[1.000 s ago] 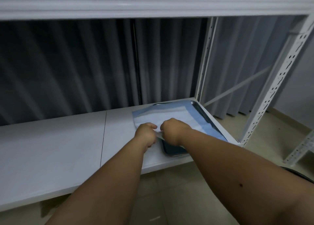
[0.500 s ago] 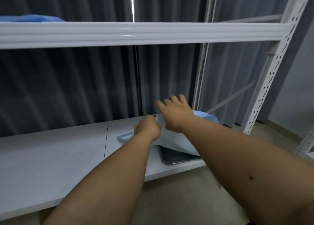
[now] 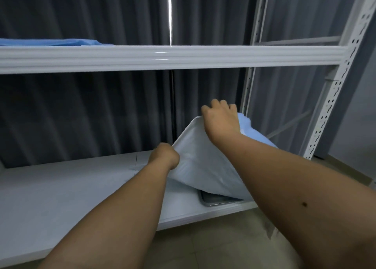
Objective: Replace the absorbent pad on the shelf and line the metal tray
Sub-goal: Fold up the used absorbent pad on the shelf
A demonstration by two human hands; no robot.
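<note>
My left grip (image 3: 165, 155) pinches the absorbent pad (image 3: 205, 167) low at its 8 o'clock corner, my right grip (image 3: 220, 119) curls over its raised 1 o'clock edge, and the metal tray (image 3: 215, 200) lies directly beneath on the shelf (image 3: 61, 197), nearer my right.

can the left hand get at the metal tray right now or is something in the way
Probably not yet. The left hand grips the absorbent pad, and so does the right hand. The lifted pad drapes over most of the metal tray, leaving only its near corner exposed.
</note>
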